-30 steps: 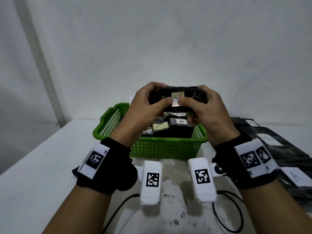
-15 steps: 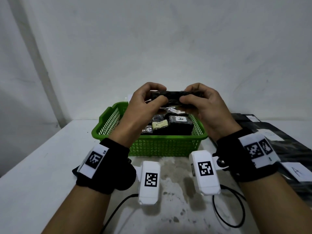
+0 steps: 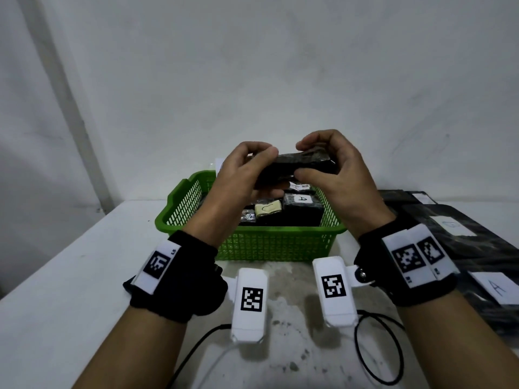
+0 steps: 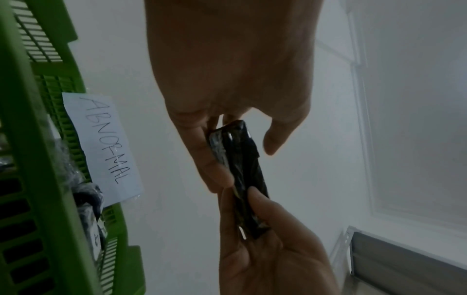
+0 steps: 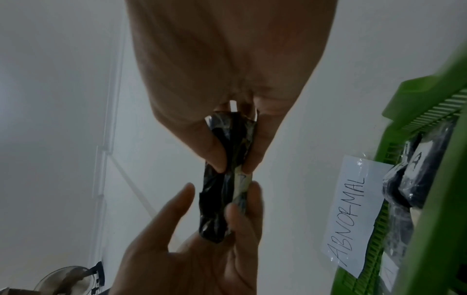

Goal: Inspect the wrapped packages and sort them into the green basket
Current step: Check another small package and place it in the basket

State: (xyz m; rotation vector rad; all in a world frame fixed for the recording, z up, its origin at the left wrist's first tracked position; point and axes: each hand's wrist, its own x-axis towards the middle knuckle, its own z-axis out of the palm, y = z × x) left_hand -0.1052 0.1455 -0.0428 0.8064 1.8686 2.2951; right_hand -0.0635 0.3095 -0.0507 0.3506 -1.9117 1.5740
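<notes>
I hold a small black wrapped package [image 3: 297, 167] above the green basket [image 3: 275, 242], tilted with a plain black side toward me. My left hand [image 3: 261, 164] grips its left end between thumb and curled fingers. My right hand [image 3: 304, 160] pinches the right end, fingers on top and thumb below. In the left wrist view the package [image 4: 242, 175] shows edge-on between both hands. The right wrist view shows the package [image 5: 222, 199] with a pale label [image 5: 241, 183] on one face. Several wrapped packages [image 3: 302, 209] lie in the basket, one marked "A".
A paper tag reading "ABNORMAL" [image 4: 106, 147] is fixed to the basket's far wall. Flat black bags with white labels [image 3: 463, 248] lie stacked on the right of the white table [image 3: 70, 276]. Black cables [image 3: 376, 355] trail near the front edge. A wall stands close behind.
The package has been rotated: a second ago its label faced me, then it stood edge-on, now a plain black side faces me. Both hands kept hold and rose slightly.
</notes>
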